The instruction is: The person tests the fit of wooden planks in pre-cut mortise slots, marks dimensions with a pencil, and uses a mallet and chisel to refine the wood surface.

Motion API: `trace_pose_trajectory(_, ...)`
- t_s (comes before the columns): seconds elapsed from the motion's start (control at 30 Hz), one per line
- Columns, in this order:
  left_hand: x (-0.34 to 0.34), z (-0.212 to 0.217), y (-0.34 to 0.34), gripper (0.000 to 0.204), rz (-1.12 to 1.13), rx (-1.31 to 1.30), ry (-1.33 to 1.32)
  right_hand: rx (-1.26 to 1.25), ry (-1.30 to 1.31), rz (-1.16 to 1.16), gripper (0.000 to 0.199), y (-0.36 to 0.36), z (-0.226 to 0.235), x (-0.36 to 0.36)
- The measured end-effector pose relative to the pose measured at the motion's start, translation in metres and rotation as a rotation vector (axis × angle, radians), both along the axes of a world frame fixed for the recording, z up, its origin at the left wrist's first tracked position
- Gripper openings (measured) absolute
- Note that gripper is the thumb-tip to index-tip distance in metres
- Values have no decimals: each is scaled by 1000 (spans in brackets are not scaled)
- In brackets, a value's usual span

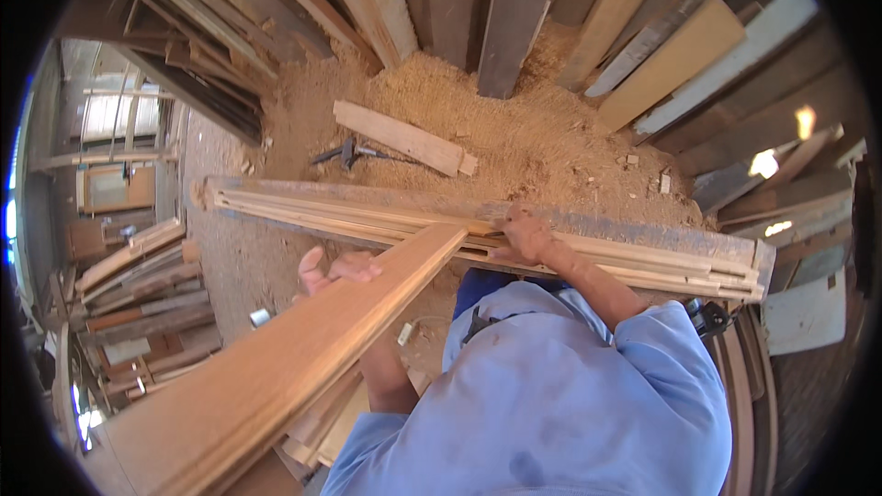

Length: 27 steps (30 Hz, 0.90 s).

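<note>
A wide, smooth wooden board [266, 349] runs from the lower left toward the middle. Its narrow far end rests on long slotted wooden rails [634, 262]. My left hand [338, 269] grips the board's far long edge, fingers on its top face and the palm partly hidden. Just beyond the board's end, my right hand [527, 235] is closed low over the rails. A thin dark item shows at its fingertips, too small to name. The rails lie side by side along a long worn beam [680, 231] in front of me.
Sawdust covers the ground beyond the beam, where a clamp-like black metal tool [348, 153] lies by a short plank [400, 135]. Upright boards [675, 64] lean along the far side. Stacked timber [152, 312] stands left, and loose pieces [335, 418] lie under the board.
</note>
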<state>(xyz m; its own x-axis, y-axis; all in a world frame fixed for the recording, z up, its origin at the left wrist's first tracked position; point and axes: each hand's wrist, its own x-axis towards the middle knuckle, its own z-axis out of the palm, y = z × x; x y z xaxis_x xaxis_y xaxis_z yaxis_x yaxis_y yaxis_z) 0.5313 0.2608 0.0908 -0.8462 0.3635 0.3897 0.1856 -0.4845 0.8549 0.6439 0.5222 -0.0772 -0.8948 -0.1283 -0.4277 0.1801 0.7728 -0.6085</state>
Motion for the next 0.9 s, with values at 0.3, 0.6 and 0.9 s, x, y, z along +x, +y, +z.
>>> trace_pose_trajectory(0.3,24,24,10,64,186,-163,-61,-310,-118,83,67,6,-25,-27)
trace_pose_trajectory(0.6,12,40,48,55,328,-217,-173,-592,-34,63,62,6,-44,-56)
trace_pose_trajectory(0.9,21,47,53,48,448,-242,-248,-1082,-121,-73,30,4,-74,-152)
